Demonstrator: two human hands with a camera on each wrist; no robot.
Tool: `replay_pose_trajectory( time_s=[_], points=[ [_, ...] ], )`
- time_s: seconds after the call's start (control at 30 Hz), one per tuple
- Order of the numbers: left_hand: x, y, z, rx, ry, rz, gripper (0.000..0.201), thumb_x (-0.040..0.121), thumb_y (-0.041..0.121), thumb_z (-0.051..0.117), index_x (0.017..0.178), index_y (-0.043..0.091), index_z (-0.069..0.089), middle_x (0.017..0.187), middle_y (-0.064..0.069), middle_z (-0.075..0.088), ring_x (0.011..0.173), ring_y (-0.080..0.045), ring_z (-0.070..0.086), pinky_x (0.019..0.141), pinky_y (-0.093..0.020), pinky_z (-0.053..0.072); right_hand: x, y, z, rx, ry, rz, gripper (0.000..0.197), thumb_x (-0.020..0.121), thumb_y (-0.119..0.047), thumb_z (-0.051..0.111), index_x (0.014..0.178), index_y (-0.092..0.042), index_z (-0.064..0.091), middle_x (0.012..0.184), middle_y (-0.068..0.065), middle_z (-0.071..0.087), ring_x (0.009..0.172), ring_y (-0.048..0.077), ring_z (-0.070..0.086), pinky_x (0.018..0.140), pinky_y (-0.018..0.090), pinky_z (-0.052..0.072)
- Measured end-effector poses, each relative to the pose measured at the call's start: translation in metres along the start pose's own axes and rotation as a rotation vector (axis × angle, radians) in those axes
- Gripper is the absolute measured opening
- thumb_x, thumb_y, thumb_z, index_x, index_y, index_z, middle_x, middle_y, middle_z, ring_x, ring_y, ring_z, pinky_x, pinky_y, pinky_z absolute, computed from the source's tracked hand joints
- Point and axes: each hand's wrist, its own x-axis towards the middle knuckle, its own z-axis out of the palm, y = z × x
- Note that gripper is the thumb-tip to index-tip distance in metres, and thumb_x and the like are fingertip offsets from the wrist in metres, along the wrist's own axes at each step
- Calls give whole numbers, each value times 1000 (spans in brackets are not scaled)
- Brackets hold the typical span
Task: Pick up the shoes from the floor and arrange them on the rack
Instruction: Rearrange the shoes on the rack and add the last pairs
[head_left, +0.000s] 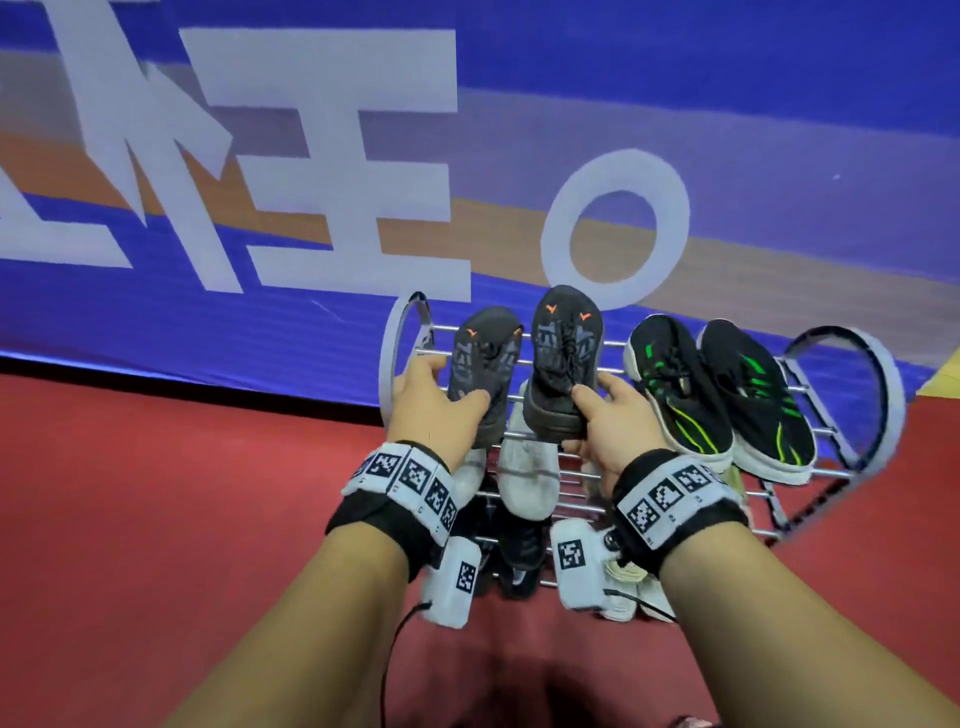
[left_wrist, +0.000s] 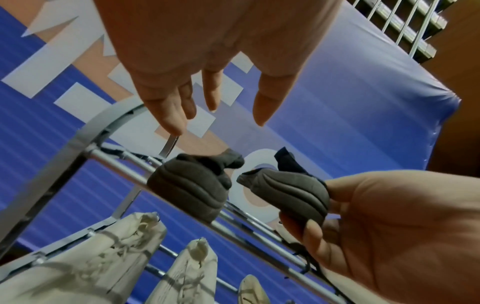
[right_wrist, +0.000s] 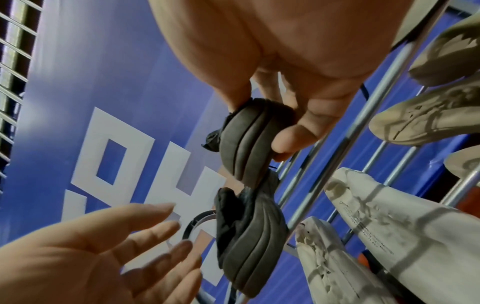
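My right hand (head_left: 605, 415) pinches the second grey sneaker's (head_left: 563, 364) heel over the rack's (head_left: 810, 415) top tier; my left hand (head_left: 436, 410) lies spread beside its seated mate (head_left: 485, 364); green-striped and white pairs are already racked.

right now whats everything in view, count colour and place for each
dark grey shoes with orange marks: 2, top tier of the rack, left part; the left one rests on the bars, the right one is held at its heel
black shoes with green stripes: 2, side by side on the top tier, right part
white shoes: at least 2, on the tier below the grey pair; more pale shoes lower down, count unclear
black shoe: at least 1, on a lower tier, mostly hidden
rack: 1, silver metal bars with rounded ends, on the red floor
banner: 1, blue with white and orange shapes, behind the rack
floor: red
left hand: fingers straight, beside the left grey shoe
right hand: grips the right grey shoe's heel
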Motion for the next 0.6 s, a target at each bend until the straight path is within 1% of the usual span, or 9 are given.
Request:
replay_pose_trajectory(
  time_s=[0.07,0.1,0.17,0.27,0.3,0.37,0.43,0.53,0.6],
  points=[
    [6,-10,10,29,-33,-16,68,79,38,74,138,27,43,139,-4,46,106,-13,54,93,-31,45,12,1,2,-180,-7,-65,29,100,-28,57,128,-24,65,116,6,75,92,27,73,73,41,60],
    [9,-15,14,34,-49,-16,70,78,36,74,139,27,41,140,-4,46,106,-13,53,92,-30,45,17,3,1,-354,10,-94,32,99,-34,55,128,-25,66,118,5,73,103,28,69,87,43,57],
    [12,-25,23,53,-78,-17,75,76,36,74,142,28,39,137,-4,50,103,-17,58,85,-29,45,21,10,-5,-655,99,-110,45,91,-55,50,124,-29,67,120,6,71,116,32,60,103,45,45],
    [16,-37,33,83,-143,-14,86,70,42,76,144,29,35,135,3,54,115,-19,59,94,-34,50,7,24,-7,-683,142,-152,43,78,-70,54,98,-33,56,112,0,67,118,31,54,105,48,41],
    [17,-38,34,91,-156,2,89,65,47,75,143,31,35,133,4,56,117,-18,59,98,-38,51,2,26,-5,-672,125,-187,45,75,-72,58,98,-33,54,109,-3,66,116,28,55,104,48,43],
    [25,-44,39,122,-161,30,93,57,54,73,141,36,35,131,6,59,118,-18,60,98,-42,53,1,26,3,-689,94,-264,55,68,-73,63,106,-34,52,107,-9,66,111,23,59,99,45,46],
    [31,-45,38,156,-154,50,91,57,53,75,138,38,35,128,8,62,115,-15,62,95,-41,54,5,23,10,-724,77,-304,66,66,-70,67,116,-32,45,111,-10,64,111,23,59,100,48,45],
    [35,-46,34,189,-170,80,72,69,39,79,129,35,39,108,13,68,96,-8,67,79,-26,54,12,23,15,-677,71,-303,75,70,-56,73,129,-25,39,116,-4,62,110,27,60,97,50,49],
    [34,-47,32,199,-177,93,75,73,38,79,135,31,36,105,13,69,91,-8,67,72,-22,50,13,25,16,-664,79,-299,74,73,-50,75,133,-22,40,120,1,61,110,28,59,94,48,52]
  ],
)
